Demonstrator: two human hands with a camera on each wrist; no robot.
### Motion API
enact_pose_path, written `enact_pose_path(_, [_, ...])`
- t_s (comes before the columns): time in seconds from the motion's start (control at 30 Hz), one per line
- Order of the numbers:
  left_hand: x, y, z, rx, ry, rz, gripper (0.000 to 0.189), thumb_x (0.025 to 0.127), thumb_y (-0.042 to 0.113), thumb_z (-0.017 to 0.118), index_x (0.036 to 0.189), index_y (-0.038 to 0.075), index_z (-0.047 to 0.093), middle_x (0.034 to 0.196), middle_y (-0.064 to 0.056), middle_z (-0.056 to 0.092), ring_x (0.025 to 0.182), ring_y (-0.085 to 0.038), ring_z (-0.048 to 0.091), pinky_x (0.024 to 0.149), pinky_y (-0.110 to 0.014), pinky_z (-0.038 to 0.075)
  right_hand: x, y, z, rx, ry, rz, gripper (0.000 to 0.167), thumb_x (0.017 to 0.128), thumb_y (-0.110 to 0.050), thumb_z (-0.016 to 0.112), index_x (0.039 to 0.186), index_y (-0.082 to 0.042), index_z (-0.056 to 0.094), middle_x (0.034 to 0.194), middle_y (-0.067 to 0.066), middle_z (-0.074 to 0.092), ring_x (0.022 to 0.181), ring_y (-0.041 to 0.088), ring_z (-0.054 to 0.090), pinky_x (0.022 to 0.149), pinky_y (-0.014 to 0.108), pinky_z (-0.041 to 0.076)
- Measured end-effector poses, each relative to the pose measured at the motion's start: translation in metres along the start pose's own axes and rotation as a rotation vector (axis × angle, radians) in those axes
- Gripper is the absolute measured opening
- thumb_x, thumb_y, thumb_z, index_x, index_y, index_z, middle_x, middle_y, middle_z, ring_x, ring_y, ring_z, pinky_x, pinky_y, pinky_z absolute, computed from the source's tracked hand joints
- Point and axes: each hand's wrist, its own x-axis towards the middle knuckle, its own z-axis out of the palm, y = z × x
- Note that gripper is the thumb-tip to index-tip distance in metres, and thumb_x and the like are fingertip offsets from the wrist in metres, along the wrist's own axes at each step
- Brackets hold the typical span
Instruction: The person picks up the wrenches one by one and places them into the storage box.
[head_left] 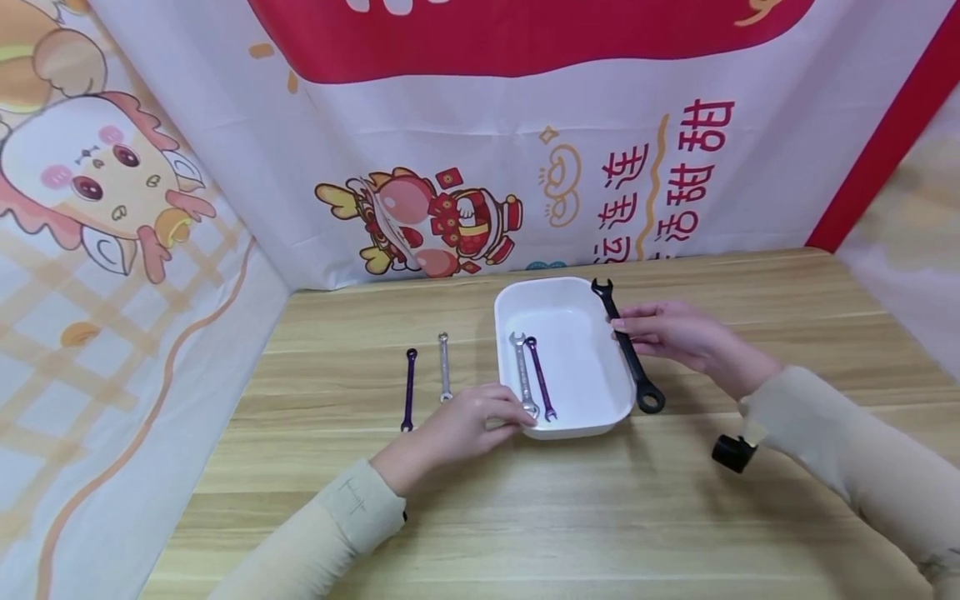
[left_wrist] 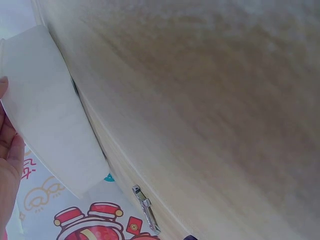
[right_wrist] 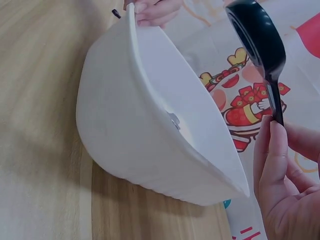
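Observation:
In the head view, my right hand (head_left: 675,333) pinches a large black combination wrench (head_left: 627,350) by the middle of its shaft. The wrench slants over the right rim of a white plastic tub (head_left: 581,375), its ring end toward me. That ring end also shows large in the right wrist view, raised above the tub wall (right_wrist: 117,110). My left hand (head_left: 476,425) grips the tub's near left corner, thumb at the rim. Inside the tub, a silver wrench (head_left: 524,377) and a thin purple wrench (head_left: 542,379) lie side by side along the left wall.
Left of the tub, a dark purple wrench (head_left: 409,387) and a small silver wrench (head_left: 444,362) lie on the wooden table (head_left: 525,517). My left hand is close to their near ends. A printed cloth (head_left: 480,108) hangs behind the table's far edge.

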Motion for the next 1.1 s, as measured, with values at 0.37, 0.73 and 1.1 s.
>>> enact_pose_path(0.37, [0.001, 0.0, 0.0, 0.002, 0.004, 0.019, 0.019, 0.094, 0.005, 0.075, 0.111, 0.012, 0.079, 0.113, 0.002, 0.073, 0.11, -0.012, 0.065, 0.1, -0.023, 0.051, 0.008, -0.005, 0.015, 0.013, -0.002, -0.018, 0.045, 0.103, -0.012, 0.064, 0.138, 0.01, 0.046, 0.1, 0.001, 0.075, 0.091, 0.01, 0.071, 0.082, 0.023, 0.059])
enact_pose_path(0.73, [0.0, -0.001, 0.0, 0.008, 0.008, 0.019, 0.019, 0.093, 0.004, 0.075, 0.109, 0.013, 0.08, 0.112, 0.002, 0.074, 0.109, -0.012, 0.065, 0.1, -0.024, 0.051, 0.022, -0.007, 0.036, -0.017, 0.014, -0.025, 0.038, 0.102, -0.011, 0.065, 0.132, 0.009, 0.053, 0.1, 0.003, 0.075, 0.089, 0.011, 0.071, 0.08, 0.022, 0.06])
enact_pose_path(1.1, [0.0, -0.001, -0.001, -0.004, 0.006, 0.024, 0.018, 0.094, 0.005, 0.075, 0.11, 0.012, 0.08, 0.112, 0.001, 0.074, 0.109, -0.013, 0.065, 0.101, -0.024, 0.051, 0.035, -0.008, 0.051, -0.055, 0.067, -0.008, 0.045, 0.101, -0.01, 0.066, 0.14, 0.01, 0.051, 0.102, 0.004, 0.073, 0.081, 0.009, 0.07, 0.078, 0.023, 0.06])
